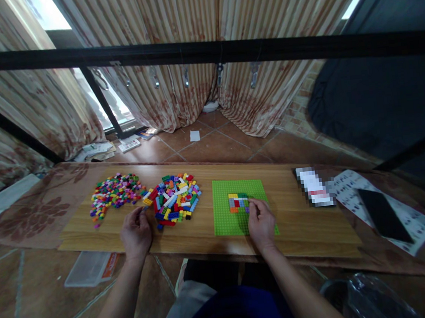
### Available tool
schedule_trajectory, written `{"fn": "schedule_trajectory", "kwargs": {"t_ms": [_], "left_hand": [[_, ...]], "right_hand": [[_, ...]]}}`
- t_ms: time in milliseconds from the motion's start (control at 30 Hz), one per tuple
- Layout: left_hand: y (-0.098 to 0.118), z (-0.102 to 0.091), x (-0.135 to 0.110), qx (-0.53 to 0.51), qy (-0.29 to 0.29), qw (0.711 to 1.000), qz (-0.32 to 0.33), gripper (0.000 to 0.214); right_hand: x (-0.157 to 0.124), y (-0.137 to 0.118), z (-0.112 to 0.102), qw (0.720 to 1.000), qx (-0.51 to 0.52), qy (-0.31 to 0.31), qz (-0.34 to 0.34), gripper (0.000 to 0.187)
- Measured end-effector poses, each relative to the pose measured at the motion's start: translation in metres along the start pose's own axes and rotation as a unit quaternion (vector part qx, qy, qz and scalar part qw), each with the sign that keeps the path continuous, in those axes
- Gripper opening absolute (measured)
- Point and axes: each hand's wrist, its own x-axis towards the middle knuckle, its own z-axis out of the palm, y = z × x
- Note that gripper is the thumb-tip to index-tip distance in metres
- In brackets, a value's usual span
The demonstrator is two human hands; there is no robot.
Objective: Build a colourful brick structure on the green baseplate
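Note:
A green studded baseplate lies on the wooden board, with a small patch of coloured toy bricks pressed onto its middle. My right hand is over the right part of the plate, thumb and finger pinched together at the patch's right edge. Any piece in that pinch is too small to tell. My left hand is closed, its fingertips together at the left edge of a pile of larger bricks. What it holds, if anything, is hidden. Farther left lies a heap of smaller coloured bricks.
The board rests on a patterned cloth. To the right are a partly blurred phone-like object, a printed sheet and a dark phone. A black bar crosses beyond the board. A clear plastic lid lies below left.

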Motion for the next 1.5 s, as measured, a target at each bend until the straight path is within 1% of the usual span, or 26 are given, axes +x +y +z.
{"fn": "schedule_trajectory", "kwargs": {"t_ms": [167,433,1000,1500], "left_hand": [[0.0000,0.0007,0.0002,0.004,-0.001,1.000,-0.007,0.035],[0.0004,0.0002,-0.0002,0.002,0.006,1.000,0.003,0.034],[-0.0001,0.0008,0.0006,-0.004,0.007,1.000,0.001,0.034],[0.0002,0.0003,0.0000,-0.011,0.000,1.000,-0.014,0.036]], "right_hand": [[0.0000,0.0017,0.0004,1.000,-0.006,-0.007,-0.001,0.032],[-0.0003,0.0017,0.0006,1.000,-0.011,-0.010,-0.004,0.031],[-0.0006,0.0019,0.0013,1.000,-0.012,-0.007,-0.005,0.031],[0.0000,0.0017,0.0009,1.000,-0.014,-0.012,-0.007,0.030]]}}
